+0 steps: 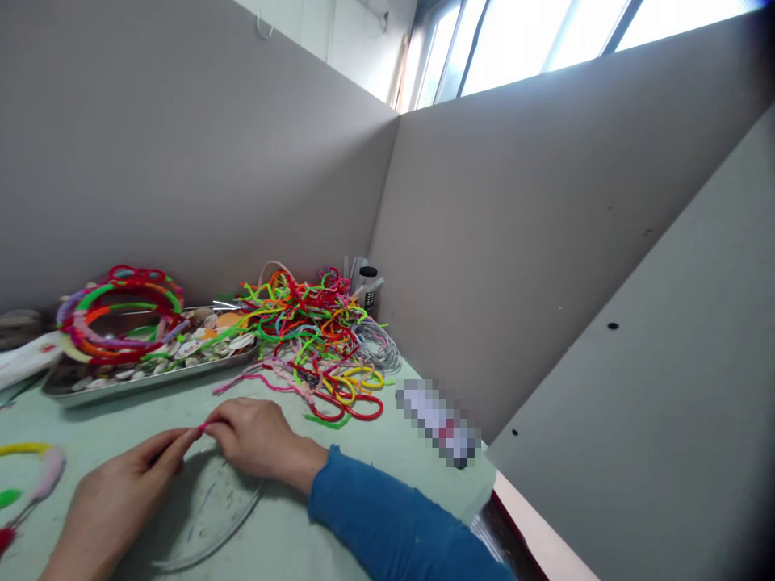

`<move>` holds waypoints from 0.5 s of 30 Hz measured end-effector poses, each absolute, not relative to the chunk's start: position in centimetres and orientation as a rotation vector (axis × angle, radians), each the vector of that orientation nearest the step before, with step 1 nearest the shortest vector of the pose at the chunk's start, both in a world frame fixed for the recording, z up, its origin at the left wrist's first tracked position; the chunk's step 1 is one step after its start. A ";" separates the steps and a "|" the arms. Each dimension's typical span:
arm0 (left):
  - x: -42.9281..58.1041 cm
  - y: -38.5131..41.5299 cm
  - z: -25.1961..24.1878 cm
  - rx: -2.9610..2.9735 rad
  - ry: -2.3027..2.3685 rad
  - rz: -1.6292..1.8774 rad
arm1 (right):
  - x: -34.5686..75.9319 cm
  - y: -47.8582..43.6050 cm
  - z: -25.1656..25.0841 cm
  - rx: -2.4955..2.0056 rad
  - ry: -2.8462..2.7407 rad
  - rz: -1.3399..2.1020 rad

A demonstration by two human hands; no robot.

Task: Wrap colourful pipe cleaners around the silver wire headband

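Grey partition panels [109, 145] meet in a corner beyond the hands, daylight pouring through a window [526, 40] high up, and below it all spreads a pale green tabletop [194, 399]. Centre of the action: left hand [124, 492] and right hand [263, 440] nearly touch, thumb and fingers of each pinching a tiny bright-pink strand [202, 430], right between the fingertips! Just below the right hand, a thin, translucent, curved band [228, 534] sweeps down and back toward the left; whether it joins the strand, you cannot tell. Blue sleeve [387, 508] on the right arm.

Look just beyond the right hand: red-handled scissors [366, 417], yellow-handled scissors [380, 379] overlapping them, and behind, a great tangled heap of fuzzy multicoloured stems [303, 315], with a coil of grey cord [379, 347] and a black-capped bottle [369, 282] alongside. Beyond the left hand, a shallow metal tray [163, 378] of small pale pieces carries stacked fuzzy multicoloured rings [118, 351]. Left of that hand, a yellow-and-lilac fuzzy hoop [52, 472]; well right of the right hand, a blurred-out oblong object [436, 420].
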State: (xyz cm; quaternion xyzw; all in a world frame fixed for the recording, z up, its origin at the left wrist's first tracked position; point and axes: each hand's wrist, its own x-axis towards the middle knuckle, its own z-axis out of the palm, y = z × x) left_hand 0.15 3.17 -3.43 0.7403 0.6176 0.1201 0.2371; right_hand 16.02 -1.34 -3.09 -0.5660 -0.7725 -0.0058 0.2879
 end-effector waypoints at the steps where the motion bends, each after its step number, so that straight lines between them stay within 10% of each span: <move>1: 0.2 3.2 -3.3 2.035 1.701 0.294 | 16.0 -1.4 -3.4 -1.512 -2.055 -0.001; 15: 0.4 2.7 -4.2 2.253 1.648 0.378 | 16.2 -1.8 -4.0 -1.570 -2.004 0.061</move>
